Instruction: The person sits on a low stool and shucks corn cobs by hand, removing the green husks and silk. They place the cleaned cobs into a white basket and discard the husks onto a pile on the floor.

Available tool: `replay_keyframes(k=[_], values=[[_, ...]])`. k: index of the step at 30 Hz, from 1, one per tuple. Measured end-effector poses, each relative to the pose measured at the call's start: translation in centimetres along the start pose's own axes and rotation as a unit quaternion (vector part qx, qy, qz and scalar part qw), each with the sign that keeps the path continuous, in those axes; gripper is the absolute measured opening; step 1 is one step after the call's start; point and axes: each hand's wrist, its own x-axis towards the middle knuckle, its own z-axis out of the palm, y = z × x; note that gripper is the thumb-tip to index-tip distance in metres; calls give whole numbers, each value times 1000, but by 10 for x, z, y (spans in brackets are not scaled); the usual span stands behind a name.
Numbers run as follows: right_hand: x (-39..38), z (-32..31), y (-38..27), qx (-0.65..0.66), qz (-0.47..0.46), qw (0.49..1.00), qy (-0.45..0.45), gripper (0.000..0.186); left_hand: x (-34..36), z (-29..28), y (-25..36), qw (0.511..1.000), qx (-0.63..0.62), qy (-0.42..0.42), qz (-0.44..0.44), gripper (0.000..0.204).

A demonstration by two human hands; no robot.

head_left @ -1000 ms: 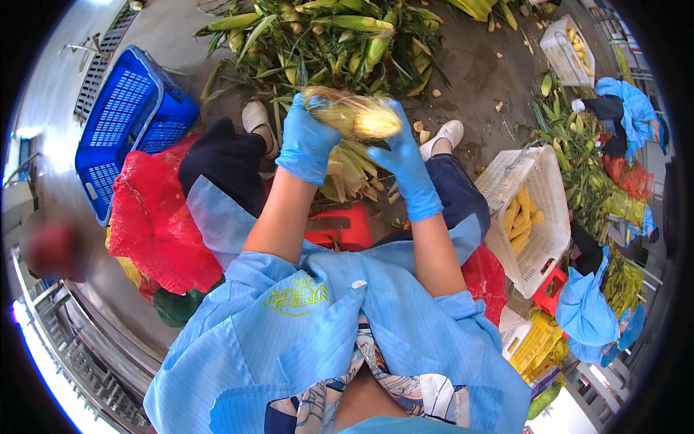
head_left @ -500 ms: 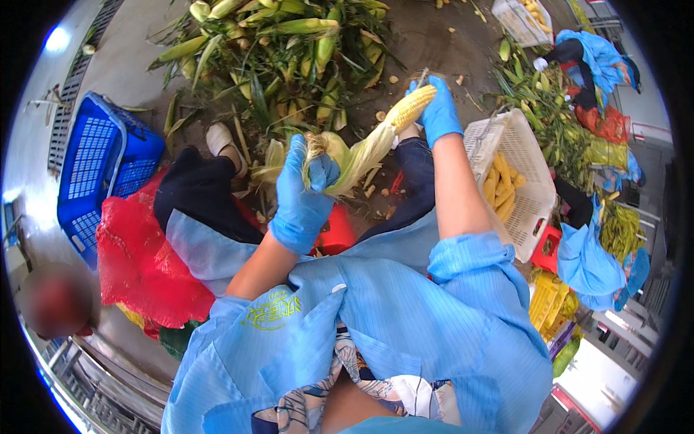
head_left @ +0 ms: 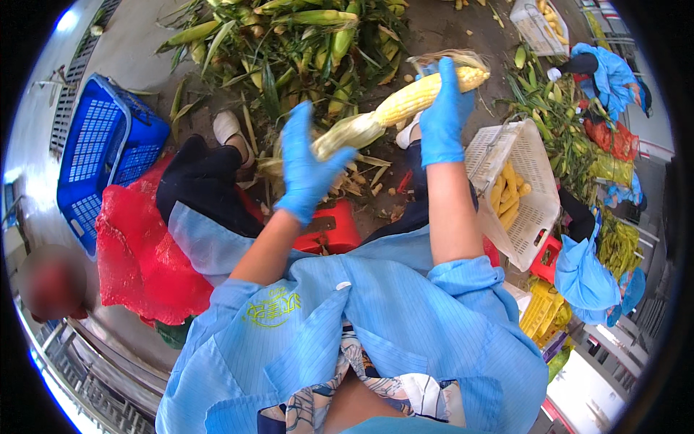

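Two gloved hands of mine share one corn cob (head_left: pixel 426 92). My right hand (head_left: pixel 442 116) is wrapped tight round the bare yellow part, the cob's tip sticking out toward 2 o'clock with dry silk trailing off it. My left hand (head_left: pixel 307 163) sits at 8 o'clock from the right one, its fingers half spread, the palm and thumb closed on the pale husk (head_left: pixel 345 134) peeled back at the cob's lower end. So the cob runs slantwise between both hands, above my knees.

At 12 o'clock from my hands lies a heap of green unhusked corn (head_left: pixel 289 43). At 4 o'clock from my right hand stands a white basket (head_left: pixel 535 217) with husked cobs in it. At 9 o'clock lies a red mesh sack (head_left: pixel 141 253), and beyond it a blue crate (head_left: pixel 101 155). Below my hands, a red stool (head_left: pixel 332 231) shows between my legs.
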Motion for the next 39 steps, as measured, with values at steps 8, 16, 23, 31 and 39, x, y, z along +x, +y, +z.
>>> replay_keyframes(k=[8, 16, 23, 31, 39], values=[[-70, 33, -16, -69, -78, 983, -154, 36, 32, 34, -6, 925, -164, -252, -232, 49], [-78, 13, 38, 103, 167, 979, -50, 34, 21, 36, 27, 976, 79, -104, -175, 38], [-82, 10, 37, 102, 159, 982, -25, 28, 18, 38, 12, 840, -253, -218, -428, 29], [-40, -2, 54, 234, 367, 897, -79, 24, 18, 19, 51, 788, -399, -179, -434, 11], [16, -1, 73, 154, 382, 911, -25, 22, -9, -38, 93, 789, -370, -321, -371, 16]])
